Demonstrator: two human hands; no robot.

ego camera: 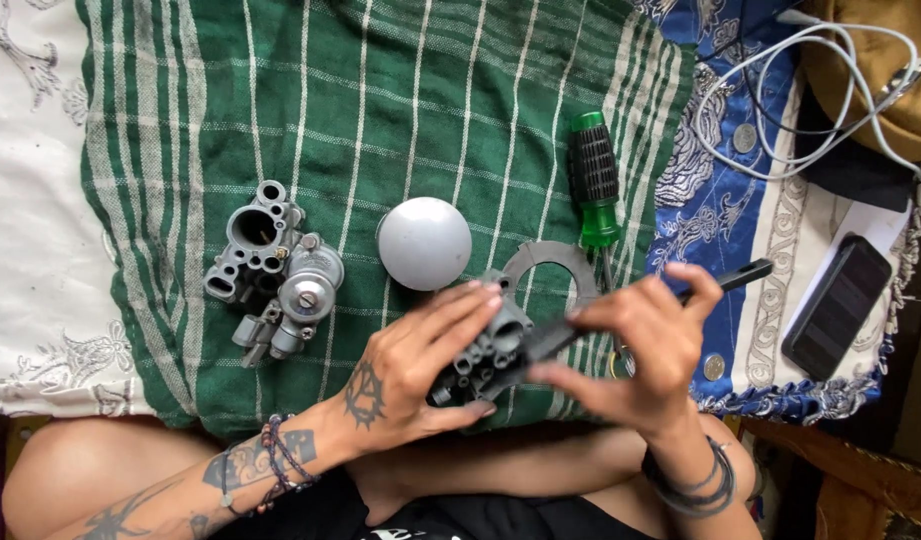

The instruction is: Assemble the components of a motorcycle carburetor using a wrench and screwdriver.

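Hands meet low in the head view, over the near edge of a green cloth with pale stripes point(380, 100) spread on a bed. A small grey cast-metal part with short tubes and ports point(490, 345) is grasped in the left hand point(410, 375) — the fingers are curled over its top and the thumb is tucked beneath, so the grip is clenched on it. A flat dark metal tool with a long handle point(725, 277) is pinched in the right hand point(645, 345) between thumb and fingertips; its near end is laid against the grey part, and its far end is seen sticking out past the fingers to the right. Both wrists are ringed with bands.

Well to the left on the cloth, a larger grey metal carburettor body with a round bore and a slotted screw point(275, 270) is laid, apart from the hands. Between it and the hands a smooth grey dome-shaped cap point(423, 242) is set, just above the left fingertips. A thin grey ring-shaped gasket point(550, 255) is partly hidden behind the held part. A screwdriver with a green and black handle point(592, 180) is laid just beside the ring — its shaft is lost behind the right hand. Farther right, white cables point(780, 90) are coiled on a blue patterned cloth point(700, 200), and a black phone point(835, 305) is laid face up.
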